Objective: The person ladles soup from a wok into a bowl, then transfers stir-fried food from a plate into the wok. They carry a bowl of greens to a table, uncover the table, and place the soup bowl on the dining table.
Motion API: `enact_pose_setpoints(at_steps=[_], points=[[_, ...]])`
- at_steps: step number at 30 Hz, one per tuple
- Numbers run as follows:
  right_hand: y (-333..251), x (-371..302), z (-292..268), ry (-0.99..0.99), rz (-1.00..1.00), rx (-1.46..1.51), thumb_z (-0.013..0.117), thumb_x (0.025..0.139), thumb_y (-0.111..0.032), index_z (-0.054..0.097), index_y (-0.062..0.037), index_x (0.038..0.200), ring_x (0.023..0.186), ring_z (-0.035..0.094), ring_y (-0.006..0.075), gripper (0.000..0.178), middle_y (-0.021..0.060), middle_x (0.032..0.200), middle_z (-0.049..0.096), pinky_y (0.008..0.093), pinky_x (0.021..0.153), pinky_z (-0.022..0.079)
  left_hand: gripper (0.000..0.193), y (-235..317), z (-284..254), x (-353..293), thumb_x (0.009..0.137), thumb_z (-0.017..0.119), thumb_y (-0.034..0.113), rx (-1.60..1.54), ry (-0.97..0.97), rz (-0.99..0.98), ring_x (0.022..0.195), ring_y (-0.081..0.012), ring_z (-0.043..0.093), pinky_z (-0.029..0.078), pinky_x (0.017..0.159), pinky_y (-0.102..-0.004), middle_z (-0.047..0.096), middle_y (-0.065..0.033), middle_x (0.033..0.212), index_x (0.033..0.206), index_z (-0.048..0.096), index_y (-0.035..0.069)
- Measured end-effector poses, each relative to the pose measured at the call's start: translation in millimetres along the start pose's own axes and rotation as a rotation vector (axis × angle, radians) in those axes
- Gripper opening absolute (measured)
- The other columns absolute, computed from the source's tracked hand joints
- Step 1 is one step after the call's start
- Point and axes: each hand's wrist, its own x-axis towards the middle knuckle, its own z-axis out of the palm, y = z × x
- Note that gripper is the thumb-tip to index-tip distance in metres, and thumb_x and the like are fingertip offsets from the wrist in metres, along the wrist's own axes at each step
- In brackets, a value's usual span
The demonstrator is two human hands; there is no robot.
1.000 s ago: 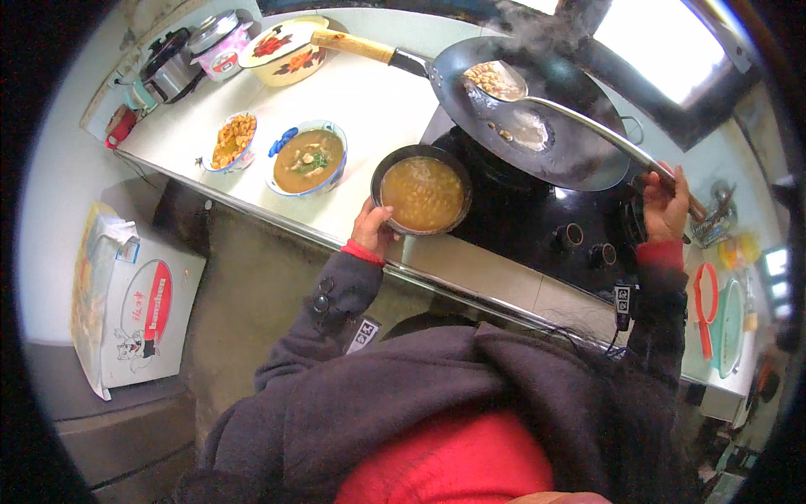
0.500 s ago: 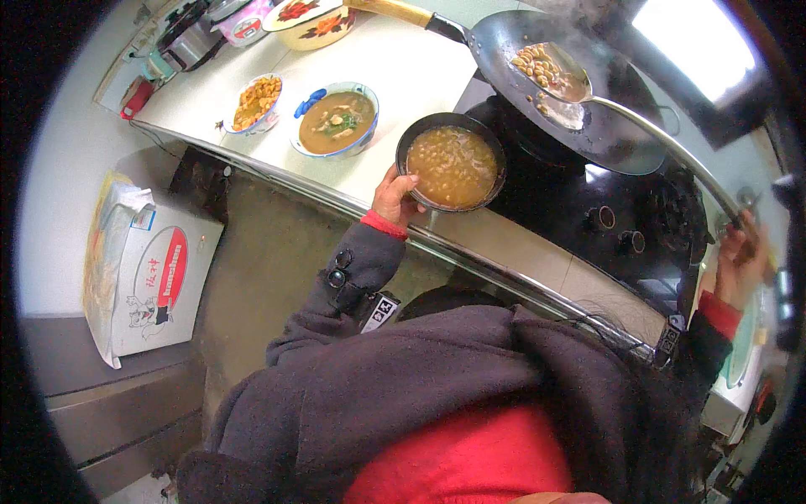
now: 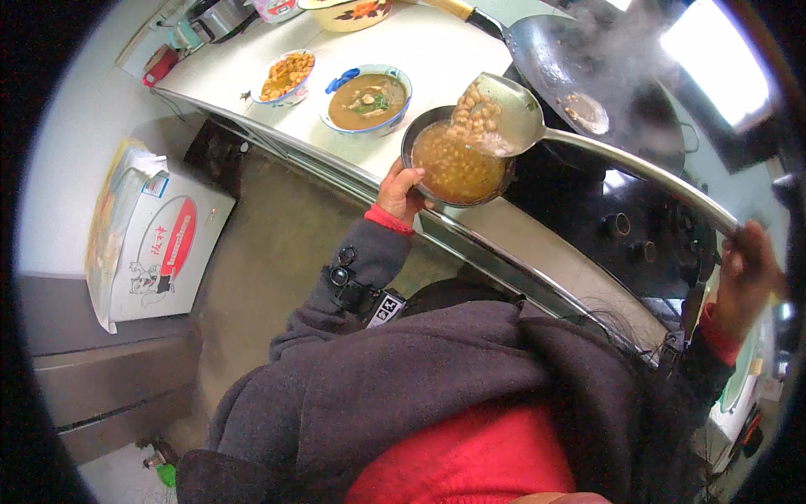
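My left hand (image 3: 398,191) grips the side of a dark bowl (image 3: 407,149), thumb near the rim. Brownish soup with beans (image 3: 460,172) fills the bowl, held over the counter's front edge. At the far right, my right hand (image 3: 745,273) is closed around the end of a long-handled metal ladle (image 3: 642,172). The ladle's head is tilted over the bowl's far right side, with bean-like pieces (image 3: 480,116) and broth at its lip. Behind it, a steaming wok (image 3: 546,63) sits on the stove, with a little liquid and a few pieces at the bottom.
On the white counter (image 3: 449,55) stand a patterned bowl of soup (image 3: 409,88) with a blue spoon and a smaller bowl of orange-brown food (image 3: 290,77). The black stove (image 3: 588,197) has knobs near its front. A white box (image 3: 159,260) stands at left.
The ladle has moved from inside the wok to over the dark bowl, carrying beans and broth. The wok holds less. My left hand keeps holding the bowl. The view has shifted slightly.
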Motion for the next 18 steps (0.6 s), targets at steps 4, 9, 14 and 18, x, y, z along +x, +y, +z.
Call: enact_pose_setpoints(at_steps=[4, 9, 14, 18], points=[[10, -4, 0, -0.322, -0.339, -0.155, 0.046, 0.082, -0.016, 0.051, 0.0035, 0.094, 0.064, 0.047, 0.0141, 0.024, 0.0114, 0.084, 0.053, 0.0207, 0.058, 0.038, 0.047, -14, 7, 11, 0.069, 0.052, 0.025, 0.034, -0.036, 0.049, 0.079, -0.0134, 0.053, 0.044, 0.050, -0.0242, 0.054, -0.0021, 0.097, 0.112, 0.042, 0.010], [-105, -54, 22, -0.776, 0.231, -0.676, 0.056, 0.065, -0.026, 0.050, 0.0013, 0.095, 0.070, 0.052, 0.0188, 0.041, 0.0143, 0.080, 0.057, 0.0291, 0.066, 0.040, 0.045, 11, -14, -27, 0.072, 0.050, 0.016, -0.029, -0.018, 0.045, 0.076, -0.0132, 0.054, 0.046, 0.048, -0.0237, 0.053, -0.0044, 0.097, 0.115, 0.040, 0.008], [-163, -43, 22, -0.946, 0.718, -0.959, 0.058, 0.062, -0.030, 0.047, 0.0011, 0.100, 0.068, 0.054, 0.0203, 0.050, 0.0148, 0.082, 0.057, 0.0324, 0.066, 0.043, 0.044, 12, -9, -24, 0.073, 0.049, 0.013, -0.072, -0.046, 0.025, 0.073, -0.0134, 0.053, 0.046, 0.048, -0.0239, 0.052, -0.0054, 0.097, 0.115, 0.039, 0.008], [-87, -57, -37, -0.227, -0.239, -0.514, 0.050, 0.071, -0.016, 0.045, -0.0006, 0.106, 0.078, 0.053, 0.0196, 0.039, 0.0147, 0.094, 0.052, 0.0281, 0.070, 0.044, 0.043, 0, 1, -11, 0.073, 0.049, 0.013, -0.053, -0.072, -0.015, 0.073, -0.0133, 0.052, 0.044, 0.049, -0.0245, 0.052, -0.0045, 0.095, 0.115, 0.040, 0.010]])
